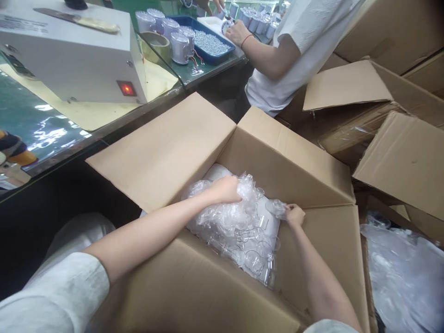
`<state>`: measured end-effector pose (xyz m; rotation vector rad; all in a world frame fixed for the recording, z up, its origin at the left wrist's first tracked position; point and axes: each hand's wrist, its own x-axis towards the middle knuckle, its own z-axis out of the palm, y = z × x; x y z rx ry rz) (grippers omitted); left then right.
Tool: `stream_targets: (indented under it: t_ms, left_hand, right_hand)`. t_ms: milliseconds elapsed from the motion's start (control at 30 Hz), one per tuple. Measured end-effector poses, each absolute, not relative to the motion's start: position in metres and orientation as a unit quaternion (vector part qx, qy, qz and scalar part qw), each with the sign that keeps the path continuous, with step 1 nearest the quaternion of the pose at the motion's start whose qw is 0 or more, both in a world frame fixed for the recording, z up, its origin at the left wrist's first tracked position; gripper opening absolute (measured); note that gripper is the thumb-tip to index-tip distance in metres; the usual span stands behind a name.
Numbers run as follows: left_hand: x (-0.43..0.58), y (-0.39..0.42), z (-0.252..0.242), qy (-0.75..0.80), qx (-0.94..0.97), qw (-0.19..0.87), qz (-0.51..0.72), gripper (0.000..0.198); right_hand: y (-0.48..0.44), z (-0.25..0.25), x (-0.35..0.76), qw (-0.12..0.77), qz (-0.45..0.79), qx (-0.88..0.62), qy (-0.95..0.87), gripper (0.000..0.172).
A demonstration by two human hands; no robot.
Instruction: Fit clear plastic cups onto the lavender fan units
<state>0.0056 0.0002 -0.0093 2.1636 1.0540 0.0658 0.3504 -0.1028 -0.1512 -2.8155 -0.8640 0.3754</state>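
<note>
Both my arms reach into an open cardboard box (pixel 277 152) on the floor in front of me. Inside it lies a crumpled clear plastic bag (pixel 239 217) holding several clear round plastic parts (pixel 255 259). My left hand (pixel 227 188) is closed on a bunched fold of the bag near the box's middle. My right hand (pixel 294 214) is closed on the bag's edge and a clear part (pixel 275 206) at the right side of the box.
A workbench (pixel 62 120) at upper left carries a white machine (pixel 69 55) with a lit red switch, a roll of tape (pixel 156 44), grey cylinders (pixel 180 44) and a blue tray of screws (pixel 211 41). Another person (pixel 298 51) works there. More open boxes (pixel 398 157) and plastic (pixel 405 277) are at right.
</note>
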Motion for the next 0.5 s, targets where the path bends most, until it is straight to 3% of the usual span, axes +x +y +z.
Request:
stream_targets:
  t_ms: [167,333,500]
  left_hand:
    - [0.005,0.003,-0.009,0.403,0.832,0.38,0.037,0.015]
    - [0.005,0.003,0.0,0.346,0.823,0.441,0.088,0.016]
    - [0.006,-0.004,0.036,0.296,0.776,0.537,0.144,0.015]
  right_hand:
    - [-0.1,-0.081,0.341,0.135,0.154,-0.891,-0.405,0.005]
    - [-0.105,-0.016,0.281,0.265,0.256,-0.782,-0.502,0.017]
    - [-0.108,0.015,0.202,0.421,0.331,-0.654,-0.534,0.042]
